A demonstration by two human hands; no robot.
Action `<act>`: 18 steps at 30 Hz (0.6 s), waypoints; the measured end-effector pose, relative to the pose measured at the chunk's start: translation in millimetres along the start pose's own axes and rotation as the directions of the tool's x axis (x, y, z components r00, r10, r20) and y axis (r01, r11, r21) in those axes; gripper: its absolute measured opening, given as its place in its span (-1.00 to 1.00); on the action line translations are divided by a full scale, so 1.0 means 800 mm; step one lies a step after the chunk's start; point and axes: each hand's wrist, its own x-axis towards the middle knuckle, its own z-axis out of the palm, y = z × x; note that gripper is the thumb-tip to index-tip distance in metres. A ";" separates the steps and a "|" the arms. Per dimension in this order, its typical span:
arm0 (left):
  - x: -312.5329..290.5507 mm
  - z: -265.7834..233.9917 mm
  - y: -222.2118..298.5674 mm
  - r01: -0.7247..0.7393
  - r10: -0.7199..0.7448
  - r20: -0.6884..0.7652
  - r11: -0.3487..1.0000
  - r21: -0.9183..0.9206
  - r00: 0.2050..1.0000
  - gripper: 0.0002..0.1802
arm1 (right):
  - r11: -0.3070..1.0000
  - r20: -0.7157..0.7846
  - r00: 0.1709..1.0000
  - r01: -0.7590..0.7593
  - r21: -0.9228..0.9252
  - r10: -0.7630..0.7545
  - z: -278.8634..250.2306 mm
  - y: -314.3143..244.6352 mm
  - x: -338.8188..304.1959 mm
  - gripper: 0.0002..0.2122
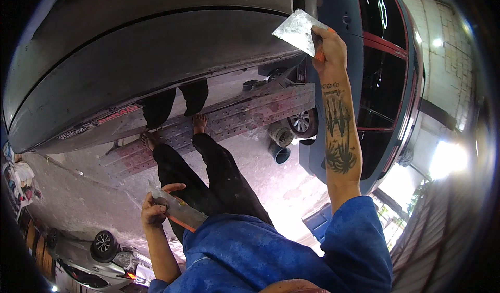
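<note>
My right hand is raised and closed on a filler spreader, a flat metal blade with an orange back edge. That blade's face is smeared and reaches the end of a dark grey vehicle panel; I cannot tell whether it touches. Low and near my body, my left hand grips a second spreader, a wide grey blade with an orange edge. A dark lump shows by the left thumb, perhaps filler. The left fingers are partly hidden behind the blade.
I stand barefoot on a raised perforated metal plank. A dark blue-grey car with red-trimmed windows stands on the right. Buckets sit on the floor by its wheel. A silver car is at the lower left, near a cloth pile.
</note>
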 end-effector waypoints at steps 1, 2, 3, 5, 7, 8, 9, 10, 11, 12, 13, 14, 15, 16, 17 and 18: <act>0.002 0.001 0.000 0.007 -0.007 -0.003 1.000 0.003 1.000 -0.23 | 1.000 0.011 1.000 0.003 0.005 -0.003 0.001 -0.001 0.000 -0.79; 0.004 0.001 0.000 0.017 -0.017 -0.002 1.000 0.002 1.000 -0.24 | 0.999 -0.026 1.000 0.012 -0.045 -0.013 0.002 -0.002 -0.001 -0.80; 0.005 0.002 0.000 0.018 -0.018 0.010 1.000 0.000 1.000 -0.25 | 0.995 -0.060 0.998 0.021 -0.094 -0.027 0.003 -0.003 -0.001 -0.80; 0.006 0.003 0.000 0.017 -0.017 0.006 1.000 0.004 1.000 -0.26 | 0.997 -0.052 0.998 0.028 -0.072 -0.032 0.004 -0.005 -0.005 -0.81; 0.004 0.003 0.002 0.007 -0.007 -0.002 1.000 0.010 1.000 -0.27 | 0.996 -0.042 0.998 0.049 -0.074 -0.052 0.005 -0.007 -0.009 -0.79; 0.003 0.004 0.003 0.005 -0.005 -0.007 1.000 0.012 1.000 -0.27 | 0.996 -0.025 0.998 0.054 -0.065 -0.056 0.006 -0.008 -0.012 -0.78; 0.002 0.004 0.003 -0.008 0.008 0.013 1.000 0.003 1.000 -0.27 | 0.988 -0.049 0.996 0.069 -0.140 -0.076 0.006 -0.010 -0.013 -0.78; 0.000 0.004 0.003 0.019 -0.019 -0.022 1.000 0.013 1.000 -0.27 | 0.988 -0.092 0.995 0.028 -0.154 -0.042 0.006 -0.010 -0.015 -0.78; 0.001 0.004 0.004 0.017 -0.017 -0.028 1.000 0.013 0.999 -0.27 | 0.993 -0.069 0.997 0.034 -0.117 -0.042 0.008 -0.012 -0.014 -0.78; 0.000 0.004 0.003 0.017 -0.016 -0.039 1.000 0.012 0.999 -0.27 | 0.997 -0.084 0.996 0.005 -0.077 -0.011 0.008 -0.012 -0.014 -0.77; 0.000 0.005 0.003 0.011 -0.011 -0.035 1.000 0.008 0.999 -0.27 | 0.998 -0.081 0.997 -0.020 -0.066 0.015 0.009 -0.013 -0.012 -0.77; 0.001 0.005 0.003 0.006 -0.006 -0.028 1.000 0.008 1.000 -0.27 | 0.992 -0.066 0.997 0.021 -0.126 -0.029 0.010 -0.014 -0.010 -0.78; 0.002 0.006 0.002 0.009 -0.009 -0.021 1.000 0.005 1.000 -0.27 | 0.982 -0.080 0.996 0.011 -0.188 -0.027 0.010 -0.014 -0.008 -0.78; 0.003 0.006 0.002 0.018 -0.018 -0.025 1.000 0.012 1.000 -0.26 | 0.968 -0.096 0.995 0.003 -0.251 -0.028 0.010 -0.014 -0.004 -0.79; 0.004 0.006 0.002 0.022 -0.021 -0.029 1.000 0.019 0.999 -0.26 | 0.972 -0.098 0.994 0.015 -0.235 -0.039 0.008 -0.013 -0.003 -0.78; 0.004 0.006 0.002 0.007 -0.007 -0.036 1.000 0.025 0.999 -0.26 | 0.976 -0.092 0.995 0.028 -0.217 -0.049 0.007 -0.012 0.000 -0.76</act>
